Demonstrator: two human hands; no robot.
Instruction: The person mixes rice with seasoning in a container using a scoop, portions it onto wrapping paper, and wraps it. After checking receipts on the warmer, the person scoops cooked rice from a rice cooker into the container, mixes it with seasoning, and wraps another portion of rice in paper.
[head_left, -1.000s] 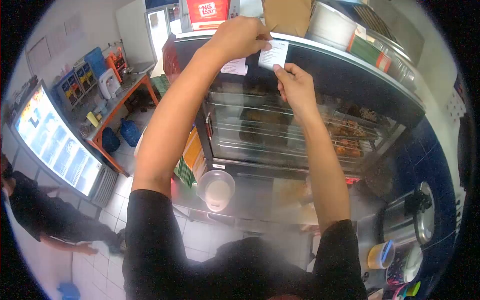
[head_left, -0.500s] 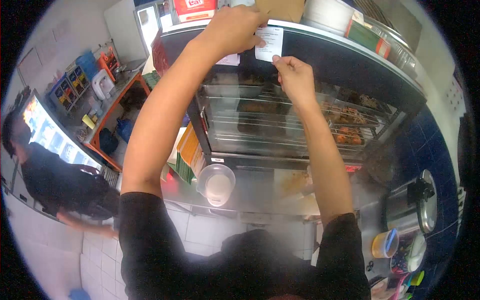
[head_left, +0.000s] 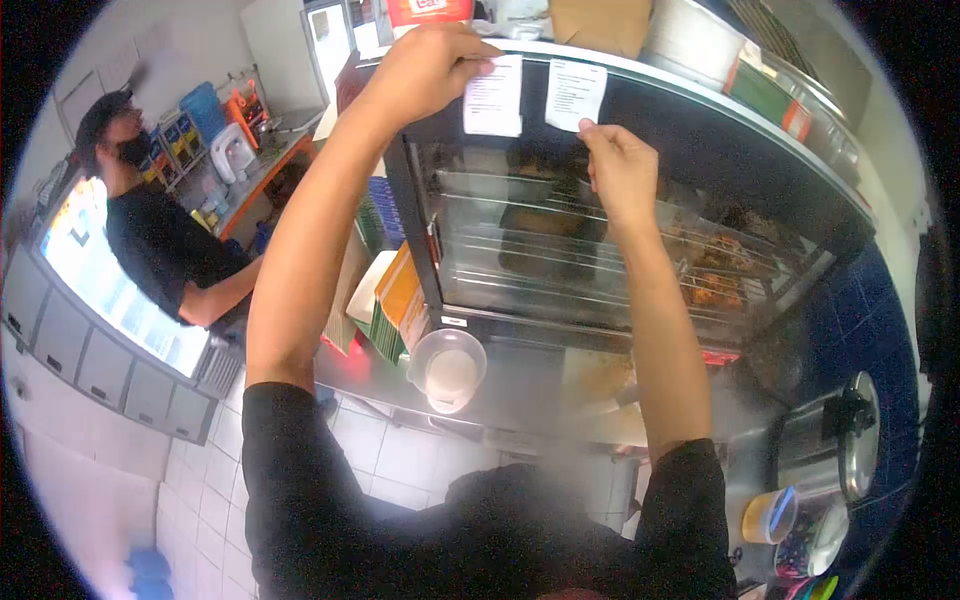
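Observation:
Two white printed paper slips are on the dark top panel of a glass-fronted food warmer [head_left: 440, 150]. My left hand [head_left: 432, 72] is at the upper corner of the left slip [head_left: 493, 105], thumb and forefinger closed on its edge. My right hand [head_left: 622, 172] pinches the bottom edge of the right slip [head_left: 577, 92] between thumb and fingertip. Behind the glass, wire racks carry a dark tray and browned pieces of food [head_left: 718, 290].
A red box [head_left: 430, 12] and a cardboard box [head_left: 600, 25] stand atop the warmer. Below is a clear plastic container [head_left: 447, 368] on the steel counter. A large steel pot [head_left: 825, 445] stands right. A co-worker in black [head_left: 165, 235] is at left.
My left hand has moved left from the right slip to the left slip, which now shows more fully. My right hand stays at the right slip's bottom. The co-worker is more upright.

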